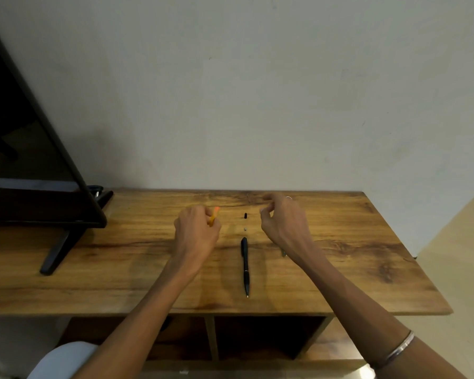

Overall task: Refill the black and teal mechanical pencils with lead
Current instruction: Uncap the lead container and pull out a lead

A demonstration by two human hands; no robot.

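— Looking for writing first, we find none we can read on anything in view.

— Agreed. Nearest us, at lower right of the frame, we see a thin metal bangle [400, 348] round the right forearm, and at the bottom the dark open cubbies [266, 337] under the wooden table [367, 269], its top a warm, streaky grain.

— Just right of centre lies the black mechanical pencil [245, 266], slim and glossy, flat on the wood with its tip toward us. Beyond its far end we see a tiny pale piece [245, 229], then a small black cap [245, 215], all three in a line and apart from each other.

— Our left hand [196, 233], left of centre, is curled into a loose fist round an orange lead tube [214, 216], whose end pokes out past the knuckles.

— Our right hand [283, 222] hovers right of the pencil, wrist bent, thumb and forefinger drawn close together; whether they pinch anything we cannot tell. Something small and teal [283, 252] peeks out from under that wrist, too hidden to name.

— Farthest, at upper left, a black flat screen [25, 132] stands on angled feet against the plain pale wall [257, 91].
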